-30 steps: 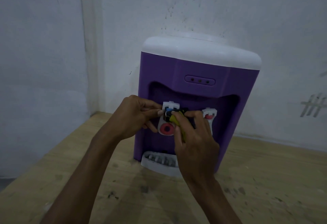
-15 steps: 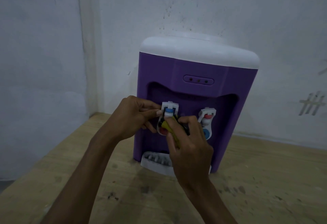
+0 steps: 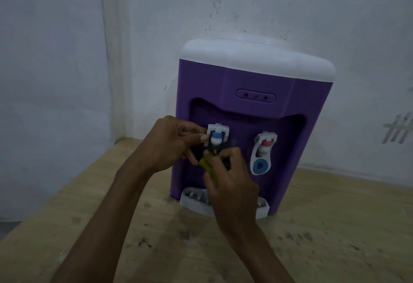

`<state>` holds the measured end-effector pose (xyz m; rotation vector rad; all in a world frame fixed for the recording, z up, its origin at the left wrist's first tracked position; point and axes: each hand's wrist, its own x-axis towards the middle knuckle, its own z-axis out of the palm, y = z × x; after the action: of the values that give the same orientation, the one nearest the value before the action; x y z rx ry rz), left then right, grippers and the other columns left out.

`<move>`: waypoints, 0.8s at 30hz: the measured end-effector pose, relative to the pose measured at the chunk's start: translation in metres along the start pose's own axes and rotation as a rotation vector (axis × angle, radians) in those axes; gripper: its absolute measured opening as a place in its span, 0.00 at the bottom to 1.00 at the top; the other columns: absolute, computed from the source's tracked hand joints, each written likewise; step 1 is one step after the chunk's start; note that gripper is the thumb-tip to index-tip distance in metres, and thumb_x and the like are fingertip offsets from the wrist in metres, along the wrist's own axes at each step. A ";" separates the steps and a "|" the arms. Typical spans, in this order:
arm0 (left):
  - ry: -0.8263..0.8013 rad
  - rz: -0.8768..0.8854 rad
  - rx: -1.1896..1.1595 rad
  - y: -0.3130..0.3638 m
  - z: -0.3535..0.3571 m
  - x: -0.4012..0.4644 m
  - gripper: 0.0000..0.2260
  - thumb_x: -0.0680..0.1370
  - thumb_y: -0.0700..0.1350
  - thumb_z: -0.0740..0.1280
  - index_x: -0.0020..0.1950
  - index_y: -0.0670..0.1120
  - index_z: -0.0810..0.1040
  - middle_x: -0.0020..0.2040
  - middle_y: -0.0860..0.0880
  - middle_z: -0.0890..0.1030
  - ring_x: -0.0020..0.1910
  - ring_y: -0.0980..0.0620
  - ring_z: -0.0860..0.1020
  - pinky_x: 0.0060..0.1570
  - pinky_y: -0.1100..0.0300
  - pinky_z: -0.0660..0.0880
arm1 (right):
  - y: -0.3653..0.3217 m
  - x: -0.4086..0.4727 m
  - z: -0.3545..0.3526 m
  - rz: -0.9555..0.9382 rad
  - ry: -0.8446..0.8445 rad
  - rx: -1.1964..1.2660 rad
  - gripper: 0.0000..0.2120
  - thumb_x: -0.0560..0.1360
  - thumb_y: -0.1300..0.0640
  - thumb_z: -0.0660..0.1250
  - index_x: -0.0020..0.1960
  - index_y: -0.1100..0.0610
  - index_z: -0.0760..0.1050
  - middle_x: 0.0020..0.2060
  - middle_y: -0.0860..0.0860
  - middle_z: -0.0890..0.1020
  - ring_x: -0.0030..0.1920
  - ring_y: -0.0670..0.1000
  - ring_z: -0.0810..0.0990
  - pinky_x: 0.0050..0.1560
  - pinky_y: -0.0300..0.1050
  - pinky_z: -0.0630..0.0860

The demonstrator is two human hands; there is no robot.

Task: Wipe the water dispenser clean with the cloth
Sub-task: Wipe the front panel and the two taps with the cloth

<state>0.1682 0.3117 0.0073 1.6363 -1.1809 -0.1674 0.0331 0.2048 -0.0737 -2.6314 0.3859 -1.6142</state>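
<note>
Prob. cloth [image 3: 206, 163] in R hand [image 3: 232, 184]

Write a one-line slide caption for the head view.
Right hand works a yellow-and-black cloth under the left tap of a purple water dispenser, left hand steadying it.

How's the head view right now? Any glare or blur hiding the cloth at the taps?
Head view: dim, bluish light, no glare; the purple water dispenser reads clearly. The cloth is dark and slightly smeared, mostly hidden between the left hand and right hand. Wide-angle bending shows at the edges.
</note>
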 end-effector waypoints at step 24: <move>-0.014 -0.008 -0.020 0.001 -0.001 0.000 0.07 0.79 0.46 0.71 0.56 0.48 0.86 0.45 0.51 0.88 0.34 0.47 0.86 0.38 0.57 0.83 | 0.006 0.006 0.001 -0.007 0.142 -0.044 0.12 0.79 0.58 0.68 0.61 0.54 0.83 0.52 0.54 0.78 0.45 0.50 0.80 0.31 0.40 0.78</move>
<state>0.1681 0.3129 0.0084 1.6244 -1.1805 -0.1957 0.0356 0.1977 -0.0701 -2.5584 0.4224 -1.8219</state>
